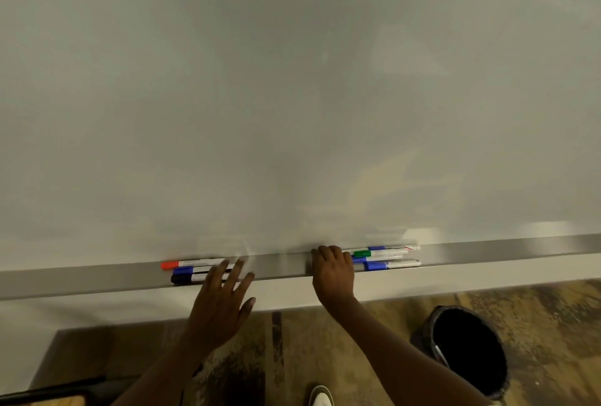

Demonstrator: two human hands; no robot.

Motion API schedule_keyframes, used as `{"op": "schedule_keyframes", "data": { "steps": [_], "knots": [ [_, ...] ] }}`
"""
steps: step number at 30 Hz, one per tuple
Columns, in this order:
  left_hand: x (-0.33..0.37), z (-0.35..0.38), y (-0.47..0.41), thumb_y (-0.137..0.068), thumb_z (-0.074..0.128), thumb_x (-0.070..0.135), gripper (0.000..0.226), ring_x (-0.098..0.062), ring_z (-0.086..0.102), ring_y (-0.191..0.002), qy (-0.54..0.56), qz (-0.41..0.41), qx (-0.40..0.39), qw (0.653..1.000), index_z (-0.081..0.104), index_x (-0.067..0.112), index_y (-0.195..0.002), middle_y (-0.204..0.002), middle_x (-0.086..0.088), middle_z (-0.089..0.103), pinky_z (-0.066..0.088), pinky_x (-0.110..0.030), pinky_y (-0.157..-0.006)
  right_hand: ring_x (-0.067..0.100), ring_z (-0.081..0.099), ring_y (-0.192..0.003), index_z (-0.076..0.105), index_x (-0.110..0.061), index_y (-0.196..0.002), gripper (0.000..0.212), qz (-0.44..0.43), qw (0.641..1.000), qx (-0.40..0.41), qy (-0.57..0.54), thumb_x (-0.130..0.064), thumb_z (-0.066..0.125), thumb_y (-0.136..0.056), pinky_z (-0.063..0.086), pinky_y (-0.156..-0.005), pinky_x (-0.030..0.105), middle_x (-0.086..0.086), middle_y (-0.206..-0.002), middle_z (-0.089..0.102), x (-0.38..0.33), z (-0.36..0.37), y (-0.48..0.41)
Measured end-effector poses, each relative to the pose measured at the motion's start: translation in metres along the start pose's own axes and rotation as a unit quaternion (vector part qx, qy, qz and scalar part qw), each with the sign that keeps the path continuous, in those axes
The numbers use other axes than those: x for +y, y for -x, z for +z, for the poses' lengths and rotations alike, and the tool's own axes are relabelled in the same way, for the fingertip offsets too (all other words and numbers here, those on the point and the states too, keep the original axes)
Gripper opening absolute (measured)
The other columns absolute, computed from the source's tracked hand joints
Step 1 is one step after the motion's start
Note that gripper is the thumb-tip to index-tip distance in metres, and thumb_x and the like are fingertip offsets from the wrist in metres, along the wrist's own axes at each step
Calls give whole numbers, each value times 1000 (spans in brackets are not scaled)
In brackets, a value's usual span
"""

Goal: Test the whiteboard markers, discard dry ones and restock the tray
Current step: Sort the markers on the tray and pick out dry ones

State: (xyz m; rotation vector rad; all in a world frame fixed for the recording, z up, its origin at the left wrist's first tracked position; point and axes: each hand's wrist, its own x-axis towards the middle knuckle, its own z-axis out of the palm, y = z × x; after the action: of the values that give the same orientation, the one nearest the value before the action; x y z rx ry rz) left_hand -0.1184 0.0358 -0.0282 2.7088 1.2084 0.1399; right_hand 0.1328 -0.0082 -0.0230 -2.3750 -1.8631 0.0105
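Forearms lead up to two hands at the tray (279, 267) under the whiteboard (260, 97).
Left hand (221, 301) is released, fingers spread flat over the right ends of three markers (192, 270) with red, blue and black caps, lying in the tray. Right hand (333, 270) curls at the left ends of a second cluster (387, 257), blue and green caps; blur hides whether it grasps one, so I cannot tell. Black bin (468, 347) stands on the floor, lower right.

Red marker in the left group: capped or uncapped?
Capped: the red marker lies flat in the tray with its red cap on its left end.
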Motion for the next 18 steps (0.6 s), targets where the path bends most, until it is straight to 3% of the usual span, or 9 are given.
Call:
{"op": "schedule_keyframes", "data": {
  "steps": [6,10,15,18],
  "knots": [
    [44,13,-22,-96,34,50,50,-38,45,-127,4,20,-46,999,52,16,-129,-142,-17,45,33,-52,-106,26,62,-63,68,-12,-75,48,-20,992,-70,101,-24,94,-36,53,-63,40,7,-67,66,49,-6,-12],
    [63,14,-26,-98,27,50,51,-38,52,-122,15,14,-71,997,54,16,-126,-139,-17,49,37,-51,-103,28,64,-77,67,-12,-87,46,-66,979,-113,154,-27,92,-51,51,-80,43,10,-81,67,66,-3,-13],
    [79,9,-31,-98,22,51,51,-36,55,-118,14,-9,-64,998,49,17,-126,-137,-17,51,40,-51,-100,23,62,-66,69,-13,-73,49,-163,971,-73,160,-29,96,-36,53,-71,38,6,-69,66,76,-4,-17],
    [87,1,-35,-99,20,49,53,-32,56,-116,19,-26,-50,998,54,16,-121,-132,-16,56,42,-48,-98,19,61,-64,70,-16,-73,45,-217,965,-32,146,-31,95,-39,53,-71,33,3,-68,65,81,-4,-20]
  ]
}}
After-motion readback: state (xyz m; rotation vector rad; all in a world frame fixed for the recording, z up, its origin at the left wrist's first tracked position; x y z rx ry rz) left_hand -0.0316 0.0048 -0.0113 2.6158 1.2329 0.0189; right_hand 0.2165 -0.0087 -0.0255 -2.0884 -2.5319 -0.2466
